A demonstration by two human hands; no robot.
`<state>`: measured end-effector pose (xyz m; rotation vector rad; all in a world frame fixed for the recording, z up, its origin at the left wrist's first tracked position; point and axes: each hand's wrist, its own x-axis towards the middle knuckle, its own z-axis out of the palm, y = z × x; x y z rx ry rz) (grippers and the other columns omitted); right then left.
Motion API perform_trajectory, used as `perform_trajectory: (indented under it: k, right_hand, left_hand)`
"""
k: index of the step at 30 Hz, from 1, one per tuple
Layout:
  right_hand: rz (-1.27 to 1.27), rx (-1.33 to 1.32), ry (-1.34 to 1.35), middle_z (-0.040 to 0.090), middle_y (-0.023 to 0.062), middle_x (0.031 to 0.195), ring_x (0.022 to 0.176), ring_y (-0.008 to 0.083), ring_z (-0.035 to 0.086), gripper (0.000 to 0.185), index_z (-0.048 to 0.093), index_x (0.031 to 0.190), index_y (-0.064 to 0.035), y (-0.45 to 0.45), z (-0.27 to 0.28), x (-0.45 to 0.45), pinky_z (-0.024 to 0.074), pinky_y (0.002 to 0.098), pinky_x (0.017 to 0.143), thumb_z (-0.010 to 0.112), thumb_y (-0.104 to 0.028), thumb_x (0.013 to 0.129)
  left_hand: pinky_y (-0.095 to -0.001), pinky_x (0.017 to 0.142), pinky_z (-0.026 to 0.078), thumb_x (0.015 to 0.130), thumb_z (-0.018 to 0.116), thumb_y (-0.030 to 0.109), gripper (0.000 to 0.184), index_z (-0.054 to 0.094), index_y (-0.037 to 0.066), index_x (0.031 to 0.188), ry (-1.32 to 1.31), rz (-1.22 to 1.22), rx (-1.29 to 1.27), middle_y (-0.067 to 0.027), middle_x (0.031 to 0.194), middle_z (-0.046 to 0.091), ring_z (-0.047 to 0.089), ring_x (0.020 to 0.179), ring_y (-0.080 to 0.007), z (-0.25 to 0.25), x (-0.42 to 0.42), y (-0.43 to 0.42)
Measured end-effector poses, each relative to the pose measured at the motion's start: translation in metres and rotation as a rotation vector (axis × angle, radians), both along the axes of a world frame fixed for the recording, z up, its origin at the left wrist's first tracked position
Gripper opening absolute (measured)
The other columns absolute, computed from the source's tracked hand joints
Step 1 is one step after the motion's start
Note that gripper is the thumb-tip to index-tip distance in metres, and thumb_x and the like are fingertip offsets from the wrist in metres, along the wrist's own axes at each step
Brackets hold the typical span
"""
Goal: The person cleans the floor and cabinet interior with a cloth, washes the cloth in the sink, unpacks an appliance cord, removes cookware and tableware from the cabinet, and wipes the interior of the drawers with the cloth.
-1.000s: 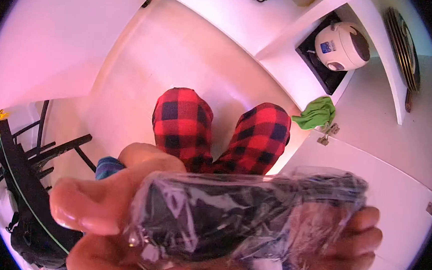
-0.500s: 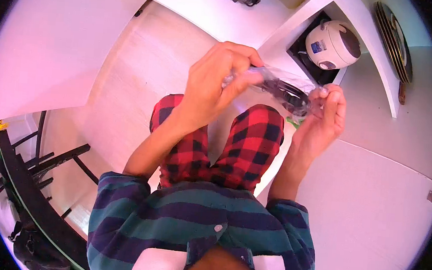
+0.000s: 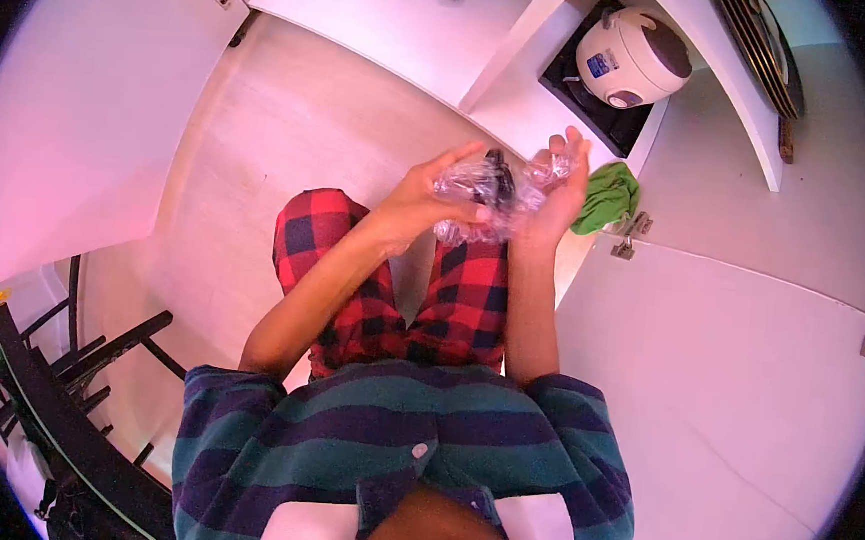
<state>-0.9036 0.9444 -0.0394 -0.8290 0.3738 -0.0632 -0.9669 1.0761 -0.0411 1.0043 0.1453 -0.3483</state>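
My left hand (image 3: pixel 412 208) is closed around one side of a crumpled clear plastic bag (image 3: pixel 464 184), thumb below and fingers above. Inside the bag is a black item (image 3: pixel 500 179), perhaps coiled; blur and glare hide its exact kind. My right hand (image 3: pixel 555 203) is turned palm inward on the other side, its fingers curled on the bag's loose plastic. Both hands are above my knees, in front of the open cupboard. Just right of my right hand lies a bunched green cloth (image 3: pixel 608 198).
A white rice cooker (image 3: pixel 633 61) stands on a black tray (image 3: pixel 608 130) in the cupboard. Dark plates (image 3: pixel 759 52) lean at upper right. Open white doors flank me, left (image 3: pixel 92 116) and right (image 3: pixel 715 390). Black chair-like frames (image 3: pixel 95 357) stand at lower left.
The bag, stretched between my hands before, is now bunched up. My hands have come closer together, the right one moving left. The green cloth and door hinge now show more fully.
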Motion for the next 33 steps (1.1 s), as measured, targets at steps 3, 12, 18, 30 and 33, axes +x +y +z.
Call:
perform_trajectory:
  k: [3, 12, 18, 30, 33]
  right_hand:
    - [0.075, -0.408, -0.104, 0.050, 0.0012, 0.086, 0.072, 0.0070, 0.046, 0.028, 0.050, 0.103, -0.0046, 0.013, 0.013, -0.018, 0.0368, 0.0183, 0.065, 0.058, -0.022, 0.082]
    - [0.386, -0.109, 0.029, 0.044, 0.0145, 0.117, 0.110, 0.0230, 0.044, 0.058, 0.036, 0.120, 0.0017, -0.012, 0.001, -0.009, 0.0352, 0.0321, 0.092, 0.064, -0.003, 0.070]
    - [0.416, 0.258, -0.027, 0.055, 0.0116, 0.105, 0.102, 0.0237, 0.050, 0.038, 0.046, 0.115, -0.0043, -0.025, -0.015, 0.014, 0.0383, 0.0354, 0.087, 0.057, -0.016, 0.080]
    - [0.265, 0.296, -0.144, 0.043, 0.0108, 0.126, 0.122, 0.0260, 0.035, 0.038, 0.039, 0.124, -0.0074, -0.084, -0.029, 0.033, 0.0280, 0.0521, 0.097, 0.045, -0.017, 0.088]
    - [0.308, 0.279, -0.184, 0.046, 0.0105, 0.123, 0.120, 0.0272, 0.037, 0.039, 0.038, 0.124, -0.0055, -0.081, -0.017, 0.028, 0.0289, 0.0528, 0.097, 0.046, -0.015, 0.088]
  left_hand:
    - [-0.0231, 0.072, 0.047, 0.070, 0.057, -0.008, 0.052, 0.046, 0.003, 0.120, 0.013, 0.057, 0.043, -0.0080, 0.094, 0.060, 0.057, 0.079, -0.0113, -0.019, -0.002, -0.008]
    - [-0.0224, 0.080, 0.043, 0.064, 0.049, -0.012, 0.039, 0.059, 0.002, 0.099, -0.369, 0.184, 0.306, -0.0053, 0.113, 0.052, 0.050, 0.099, -0.0125, -0.010, 0.001, -0.014]
    - [-0.0194, 0.065, 0.041, 0.065, 0.047, -0.010, 0.037, 0.061, 0.005, 0.096, -0.228, -0.075, 0.510, -0.0016, 0.087, 0.060, 0.052, 0.079, -0.0051, 0.027, 0.034, 0.049]
    - [-0.0273, 0.060, 0.046, 0.075, 0.057, 0.015, 0.036, 0.052, 0.008, 0.110, -0.295, 0.471, 0.691, -0.0049, 0.090, 0.056, 0.053, 0.078, -0.0123, -0.118, 0.241, 0.155]
    - [-0.0357, 0.090, 0.037, 0.065, 0.071, 0.034, 0.067, 0.043, 0.009, 0.121, -0.120, 0.377, 0.861, -0.0180, 0.117, 0.049, 0.046, 0.108, -0.0299, -0.108, 0.250, 0.107]
